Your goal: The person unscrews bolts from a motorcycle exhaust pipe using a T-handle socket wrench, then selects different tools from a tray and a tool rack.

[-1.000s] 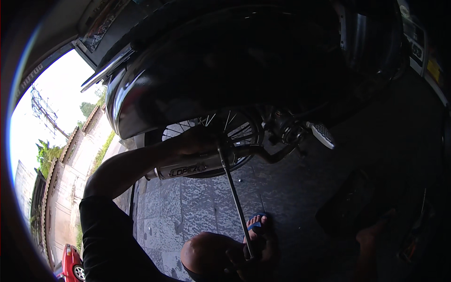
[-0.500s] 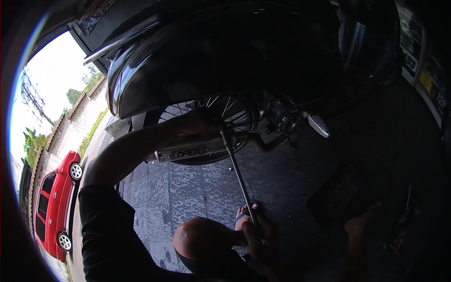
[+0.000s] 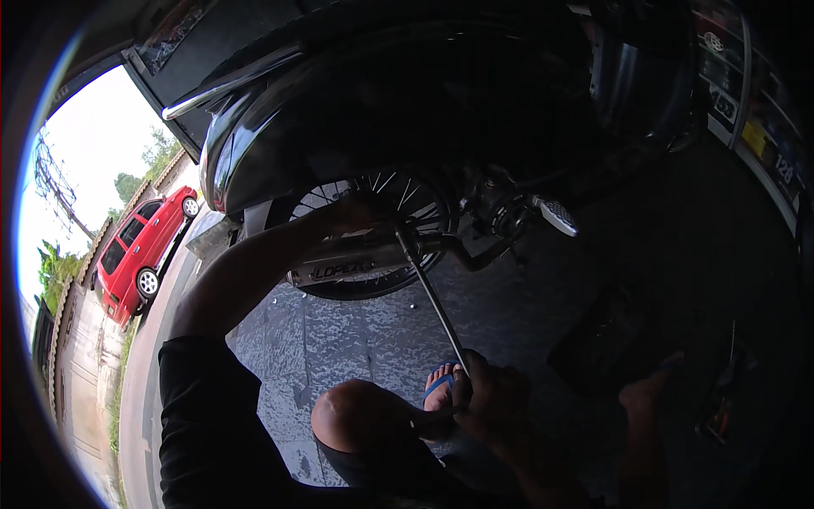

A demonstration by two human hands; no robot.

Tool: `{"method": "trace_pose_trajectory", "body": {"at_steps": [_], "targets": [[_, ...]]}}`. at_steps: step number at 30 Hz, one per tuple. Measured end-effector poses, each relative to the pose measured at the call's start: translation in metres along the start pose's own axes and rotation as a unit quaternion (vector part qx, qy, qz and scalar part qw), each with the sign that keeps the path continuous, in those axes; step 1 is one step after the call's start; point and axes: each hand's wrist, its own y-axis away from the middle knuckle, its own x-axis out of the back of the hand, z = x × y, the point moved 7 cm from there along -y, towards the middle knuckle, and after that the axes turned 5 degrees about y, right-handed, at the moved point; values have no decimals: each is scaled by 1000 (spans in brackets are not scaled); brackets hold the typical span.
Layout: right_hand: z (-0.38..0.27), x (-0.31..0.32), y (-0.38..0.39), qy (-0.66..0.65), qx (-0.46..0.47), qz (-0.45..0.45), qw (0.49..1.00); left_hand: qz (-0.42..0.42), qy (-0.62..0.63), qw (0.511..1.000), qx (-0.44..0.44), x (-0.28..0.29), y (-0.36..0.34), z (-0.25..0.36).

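Observation:
My right hand (image 3: 490,392) is closed around the lower end of a long-handled wrench (image 3: 437,304), whose bar slants up and left to the motorcycle's rear wheel (image 3: 373,293). My left hand (image 3: 363,214) reaches across in front of the wheel and is closed at the wrench's upper end. Shadow hides its fingertips and the part that the wrench sits on. Just below my left forearm lies the silver exhaust muffler (image 3: 343,270), with its pipe bending right toward the engine (image 3: 504,212). The motorcycle's dark body (image 3: 381,110) fills the upper middle.
My bare knee (image 3: 348,416) and a foot in a blue sandal (image 3: 439,386) are below the wheel, on grey stone tiles (image 3: 339,331). A footrest (image 3: 555,216) juts out at the right. Dim tools (image 3: 719,416) lie far right. Outside on the left is a red car (image 3: 144,246).
My right hand has shifted right and slightly up with the wrench's handle end. My left hand stays at its upper end. The red car has moved up along the road, and the view has shifted a little.

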Motion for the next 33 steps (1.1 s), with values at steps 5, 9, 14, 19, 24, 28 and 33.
{"method": "trace_pose_trajectory", "body": {"at_steps": [5, 9, 14, 19, 24, 28, 33], "targets": [[-7, 5, -2, 6, 2, 30, 1000, -46, -91, 993, 54, -4, 9, 12], [-4, -1, 5, 20, 13, 52, 998, -129, -34, 980, 147, -6, 14, 9], [-6, -2, 3, 2, 12, 43, 999, -58, -100, 991, 69, 1, 21, 3], [-10, -1, 4, 7, 20, 55, 998, 17, -151, 988, 10, -1, 23, -3], [-8, -4, 3, 8, 6, 30, 999, 28, -146, 985, 90, 21, 19, 26], [-13, 3, 5, 27, 27, 71, 997, 13, -238, 969, 71, 33, 14, 59], [-12, 2, 4, 17, 20, 54, 998, -26, -278, 958, 66, 31, 6, 60]]}}
